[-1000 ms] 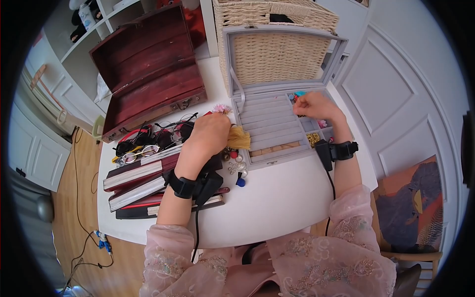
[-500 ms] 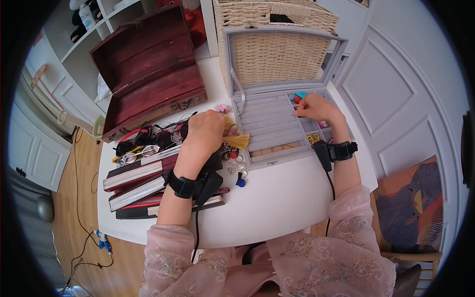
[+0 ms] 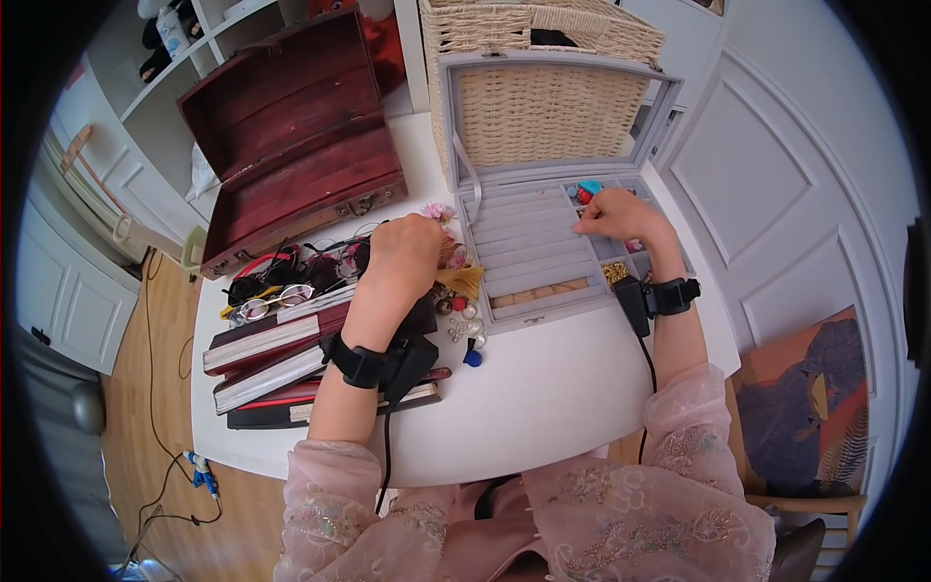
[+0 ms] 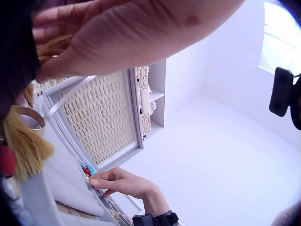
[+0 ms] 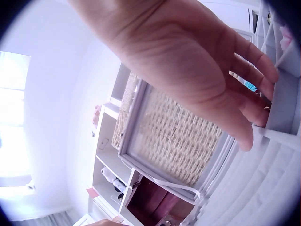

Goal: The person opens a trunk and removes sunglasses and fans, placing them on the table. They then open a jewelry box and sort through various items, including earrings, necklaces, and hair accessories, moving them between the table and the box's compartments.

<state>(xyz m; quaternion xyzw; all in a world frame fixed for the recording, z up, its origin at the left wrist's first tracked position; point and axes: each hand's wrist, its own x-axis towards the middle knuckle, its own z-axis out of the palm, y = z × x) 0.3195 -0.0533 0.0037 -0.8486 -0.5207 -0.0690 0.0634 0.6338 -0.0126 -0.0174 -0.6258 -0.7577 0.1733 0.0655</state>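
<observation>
My left hand (image 3: 400,254) is over the accessories beside the jewellery box (image 3: 519,318). In the left wrist view, a golden-brown strip (image 4: 55,46) lies between its thumb and fingers; the dark edge hides part of the grip. Just below are a yellow tassel (image 4: 28,148) and a gold-coloured bangle (image 4: 36,113). The right hand (image 3: 626,215) reaches over the box's side compartments, its thumb (image 5: 244,136) apart from the loosely bent fingers and nothing visible held. Red and turquoise trinkets (image 3: 588,189) lie close behind it, and a gold chain (image 3: 614,272) fills a nearer compartment.
The box's clear lid stands raised before a wicker basket (image 3: 543,121). An open dark red case (image 3: 301,194) is at the back left. Glasses (image 3: 276,303) lie on books (image 3: 281,354) at left; beads and a blue piece (image 3: 472,358) lie near the box's front corner.
My left hand has shifted slightly left and back from the box, and the yellow tassel has moved a little left and down. The right hand has tilted, uncovering more of the turquoise trinket.
</observation>
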